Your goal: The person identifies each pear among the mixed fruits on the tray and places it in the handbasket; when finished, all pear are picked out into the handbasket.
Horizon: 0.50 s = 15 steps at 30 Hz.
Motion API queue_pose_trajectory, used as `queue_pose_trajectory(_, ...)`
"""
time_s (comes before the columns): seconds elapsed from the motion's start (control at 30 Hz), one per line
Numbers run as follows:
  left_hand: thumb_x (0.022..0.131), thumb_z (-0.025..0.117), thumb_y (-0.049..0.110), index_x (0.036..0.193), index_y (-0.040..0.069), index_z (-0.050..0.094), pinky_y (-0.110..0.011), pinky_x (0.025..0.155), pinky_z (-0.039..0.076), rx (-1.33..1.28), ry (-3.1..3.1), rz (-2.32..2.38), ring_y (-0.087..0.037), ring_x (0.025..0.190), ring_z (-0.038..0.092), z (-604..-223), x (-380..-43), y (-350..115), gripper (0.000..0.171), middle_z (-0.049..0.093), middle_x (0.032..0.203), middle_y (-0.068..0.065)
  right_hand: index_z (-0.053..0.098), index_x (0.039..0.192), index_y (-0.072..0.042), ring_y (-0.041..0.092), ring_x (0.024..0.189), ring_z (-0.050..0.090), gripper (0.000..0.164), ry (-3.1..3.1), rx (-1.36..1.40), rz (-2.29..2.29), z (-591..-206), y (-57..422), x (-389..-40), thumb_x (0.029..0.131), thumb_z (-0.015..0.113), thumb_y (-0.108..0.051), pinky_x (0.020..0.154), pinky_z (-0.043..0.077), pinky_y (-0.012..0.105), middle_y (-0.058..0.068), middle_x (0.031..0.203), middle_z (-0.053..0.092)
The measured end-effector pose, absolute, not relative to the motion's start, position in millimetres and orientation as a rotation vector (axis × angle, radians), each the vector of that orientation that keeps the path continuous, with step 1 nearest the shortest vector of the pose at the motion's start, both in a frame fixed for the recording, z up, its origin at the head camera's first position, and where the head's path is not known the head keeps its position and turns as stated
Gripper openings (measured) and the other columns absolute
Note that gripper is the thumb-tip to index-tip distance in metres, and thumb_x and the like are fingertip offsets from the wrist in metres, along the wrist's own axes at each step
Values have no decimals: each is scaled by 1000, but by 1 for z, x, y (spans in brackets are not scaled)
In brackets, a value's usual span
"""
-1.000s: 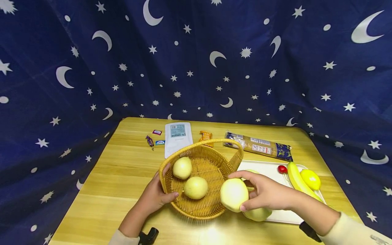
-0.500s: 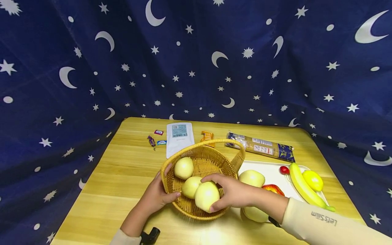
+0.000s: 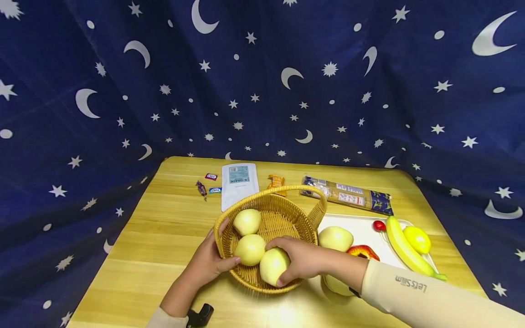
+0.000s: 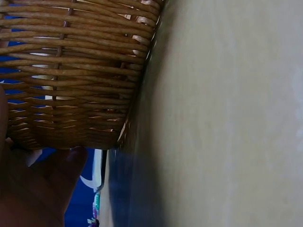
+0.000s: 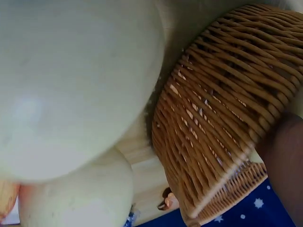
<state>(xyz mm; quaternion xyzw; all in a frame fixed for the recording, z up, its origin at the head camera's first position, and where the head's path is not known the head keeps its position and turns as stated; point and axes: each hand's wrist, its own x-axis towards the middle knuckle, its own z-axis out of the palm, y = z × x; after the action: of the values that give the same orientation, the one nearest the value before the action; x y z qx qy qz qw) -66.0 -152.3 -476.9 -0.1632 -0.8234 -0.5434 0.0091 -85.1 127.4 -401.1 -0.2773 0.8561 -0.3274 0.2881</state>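
Nearest, a person in cream sleeves at a wooden table: the R hand has a pale fruit grasped b/w thumb & fingers, inside the near side of a wicker basket. The held fruit is plump, smooth & lt. yellow w/ a greenish tinge and a soft shine; whether it's touching the basket floor, can't tell from where I stand. The L hand grips the basket's left side, thumb at the near-left rim. Just left of the held fruit sits a second pale fruit, w/ a third beyond, both similarly smooth & rounded. The basket is honey-brown, tightly woven, w/ an arched handle. To the right, a white tray bears more pale fruit, a red-&-yellow item, a banana, a lemon & a cherry. Farther back, L to R: small wrapped sweets, a white pouch, an orange packet & a long clear-and-blue pkg.. Bkgd.: navy curtain w/ white moons & stars.
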Motion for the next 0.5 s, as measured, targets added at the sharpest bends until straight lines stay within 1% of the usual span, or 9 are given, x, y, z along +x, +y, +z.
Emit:
queue_pose_trajectory(0.1, 71, 85, 31, 155, 22, 22, -47, 106, 34, -485, -2597, -1666, -29, 135, 38, -489, -69, -154, 105, 28, 154, -8, 57, 127, -16, 16, 98, 56, 73, 2297, -707, -865, -405, 123, -88, 63, 89, -26, 81, 49, 37, -2, 117, 57)
queue_pose_trajectory(0.17, 71, 85, 35, 155, 25, 21, -46, 105, 35, -481, -2605, -1649, -27, 134, 38, -491, -70, -155, 105, 28, 154, -5, 57, 126, -17, 16, 96, 56, 72, 2292, -678, -879, -409, 121, -88, 62, 90, -26, 80, 49, 38, -3, 115, 57)
queue_pose_trajectory(0.37, 72, 84, 35, 155, 22, 21, -49, 105, 35, -485, -2610, -1639, -27, 134, 39, -491, -70, -156, 105, 29, 154, -6, 57, 125, -17, 17, 95, 56, 71, 2260, -634, -899, -413, 118, -89, 62, 90, -27, 79, 49, 39, -3, 113, 57)
queue_pose_trajectory(0.5, 72, 84, 34, 155, 20, 21, -48, 105, 36, -482, -2612, -1645, -27, 134, 38, -489, -70, -155, 105, 28, 154, -7, 56, 126, -17, 17, 95, 57, 72, 2246, -629, -899, -412, 118, -90, 63, 90, -27, 78, 50, 39, -3, 112, 56)
